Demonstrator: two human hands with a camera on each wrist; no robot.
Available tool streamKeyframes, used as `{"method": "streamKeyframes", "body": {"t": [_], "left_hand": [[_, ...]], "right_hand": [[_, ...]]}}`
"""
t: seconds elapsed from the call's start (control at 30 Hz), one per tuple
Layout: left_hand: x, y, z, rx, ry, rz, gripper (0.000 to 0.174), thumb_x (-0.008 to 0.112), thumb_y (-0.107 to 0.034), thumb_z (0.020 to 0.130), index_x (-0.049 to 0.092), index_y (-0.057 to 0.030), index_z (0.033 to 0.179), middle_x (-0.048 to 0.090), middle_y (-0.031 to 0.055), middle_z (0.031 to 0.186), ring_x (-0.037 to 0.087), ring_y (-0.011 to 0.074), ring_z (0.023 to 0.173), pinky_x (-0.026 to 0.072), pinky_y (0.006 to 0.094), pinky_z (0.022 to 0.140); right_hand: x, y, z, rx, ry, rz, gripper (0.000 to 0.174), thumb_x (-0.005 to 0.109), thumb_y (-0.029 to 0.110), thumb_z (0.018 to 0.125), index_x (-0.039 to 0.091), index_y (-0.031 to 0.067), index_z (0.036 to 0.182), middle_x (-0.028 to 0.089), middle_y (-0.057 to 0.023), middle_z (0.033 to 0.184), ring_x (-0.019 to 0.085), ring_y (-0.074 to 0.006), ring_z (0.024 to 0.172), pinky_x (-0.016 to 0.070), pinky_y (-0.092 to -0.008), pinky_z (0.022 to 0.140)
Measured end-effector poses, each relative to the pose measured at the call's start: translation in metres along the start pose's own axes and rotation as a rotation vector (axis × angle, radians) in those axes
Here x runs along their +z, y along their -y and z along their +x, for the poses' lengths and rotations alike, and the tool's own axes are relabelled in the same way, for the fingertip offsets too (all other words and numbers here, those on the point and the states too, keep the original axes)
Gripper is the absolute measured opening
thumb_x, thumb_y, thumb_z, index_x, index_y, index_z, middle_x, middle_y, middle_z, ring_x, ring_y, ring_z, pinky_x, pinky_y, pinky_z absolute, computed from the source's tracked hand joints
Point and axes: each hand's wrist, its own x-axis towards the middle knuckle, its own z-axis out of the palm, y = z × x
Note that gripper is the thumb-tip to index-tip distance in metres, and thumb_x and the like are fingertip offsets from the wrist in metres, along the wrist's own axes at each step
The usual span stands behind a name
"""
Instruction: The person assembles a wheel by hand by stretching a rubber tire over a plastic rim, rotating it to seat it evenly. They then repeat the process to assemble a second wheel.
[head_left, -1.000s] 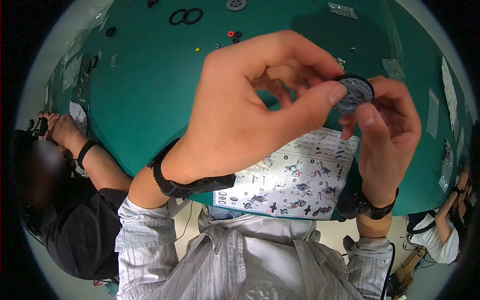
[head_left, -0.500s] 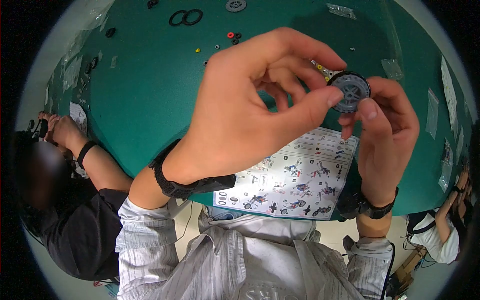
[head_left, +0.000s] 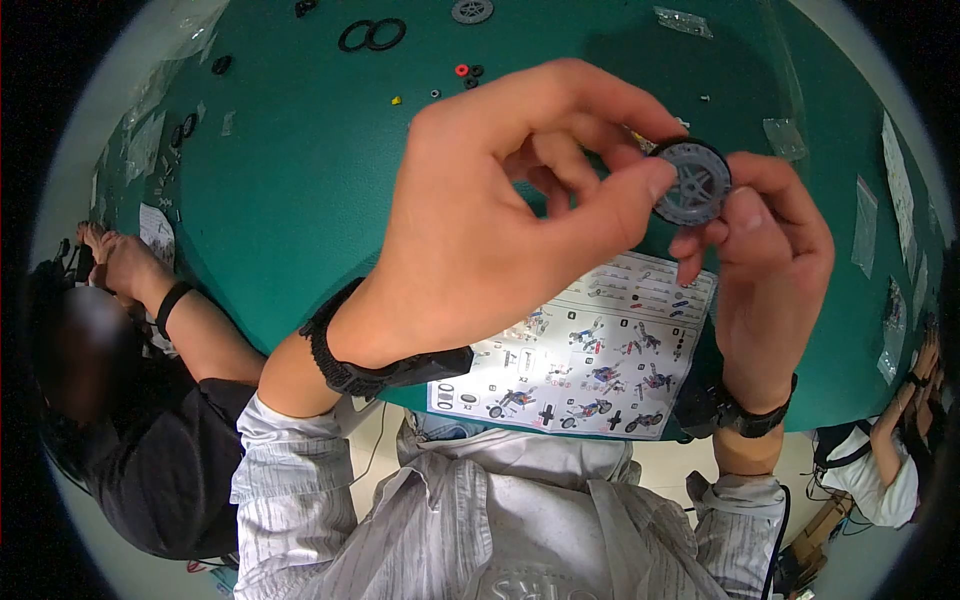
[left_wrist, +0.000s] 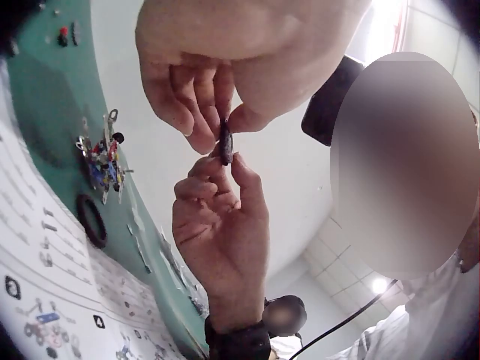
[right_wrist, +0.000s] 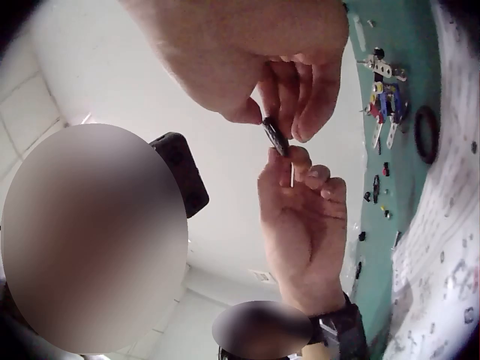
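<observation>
Both hands hold a small wheel (head_left: 691, 184) with a grey spoked rim and a black tyre, raised above the table. My left hand (head_left: 520, 200) pinches its left edge between thumb and fingers. On its lower right edge, the thumb and fingers of my right hand (head_left: 775, 240) grip it. The wheel (left_wrist: 226, 144) appears nearly edge-on in the left wrist view. In the right wrist view, a part-built model (right_wrist: 386, 105) of metal strips and blue, red and yellow pieces stands on the table beyond the hands; my left hand mostly hides it in the head view.
A printed instruction sheet (head_left: 570, 375) lies at the near table edge. Farther off are two overlapping black tyres (head_left: 384, 48), a grey wheel rim (head_left: 473, 10), a small red part (head_left: 461, 70) and a plastic bag (head_left: 685, 21). Another person's arm (head_left: 215, 325) is at left.
The wheel has turned so its spoked face shows more squarely to the head camera, and it has shifted slightly left. Both hands keep their grip on it.
</observation>
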Motion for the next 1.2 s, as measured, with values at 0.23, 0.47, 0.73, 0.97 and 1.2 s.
{"method": "streamKeyframes", "body": {"t": [0.23, 0.47, 0.73, 0.97, 1.2], "left_hand": [[0.001, 0.007, 0.001, 0.094, -0.081, 0.040, 0.026, 0.065, -0.001, 0.082, 0.060, 0.0030, 0.106, 0.063, 0.0042, 0.083, 0.055, 0.0044, 0.062, 0.0435, 0.0179, 0.060], [-0.005, 0.001, 0.003, 0.281, -0.054, 0.322, 0.034, 0.073, 0.001, 0.070, 0.065, 0.0008, 0.103, 0.064, 0.0051, 0.080, 0.053, 0.0061, 0.058, 0.0412, 0.0195, 0.058], [-0.007, 0.003, 0.006, 0.383, -0.074, 0.396, 0.040, 0.078, -0.002, 0.064, 0.067, -0.0003, 0.102, 0.064, 0.0079, 0.080, 0.054, 0.0096, 0.056, 0.0397, 0.0220, 0.053], [-0.006, 0.006, 0.006, 0.420, -0.084, 0.370, 0.040, 0.078, -0.001, 0.063, 0.067, -0.0004, 0.102, 0.065, 0.0087, 0.084, 0.054, 0.0093, 0.056, 0.0395, 0.0215, 0.052], [-0.007, 0.004, 0.005, 0.415, -0.083, 0.388, 0.039, 0.078, 0.001, 0.064, 0.067, 0.0001, 0.102, 0.065, 0.0091, 0.086, 0.053, 0.0087, 0.056, 0.0391, 0.0213, 0.049]], "right_hand": [[0.001, -0.003, 0.007, 0.131, 0.111, 0.235, 0.028, 0.048, 0.018, 0.091, 0.053, -0.0069, 0.103, 0.063, -0.0134, 0.081, 0.062, -0.0156, 0.063, 0.0492, -0.0246, 0.051], [0.000, -0.007, 0.010, 0.138, 0.132, 0.329, 0.027, 0.048, 0.016, 0.091, 0.052, -0.0070, 0.104, 0.063, -0.0143, 0.083, 0.064, -0.0162, 0.066, 0.0518, -0.0258, 0.054], [0.000, -0.007, 0.011, 0.117, 0.165, 0.329, 0.024, 0.050, 0.016, 0.092, 0.052, -0.0056, 0.103, 0.064, -0.0143, 0.087, 0.064, -0.0161, 0.067, 0.0518, -0.0253, 0.057], [-0.001, -0.008, 0.010, 0.085, 0.147, 0.316, 0.022, 0.050, 0.016, 0.093, 0.052, -0.0045, 0.101, 0.063, -0.0136, 0.086, 0.063, -0.0159, 0.068, 0.0520, -0.0253, 0.058], [-0.001, -0.009, 0.011, 0.080, 0.165, 0.309, 0.020, 0.050, 0.015, 0.093, 0.051, -0.0039, 0.099, 0.063, -0.0134, 0.086, 0.063, -0.0162, 0.068, 0.0521, -0.0259, 0.058]]}}
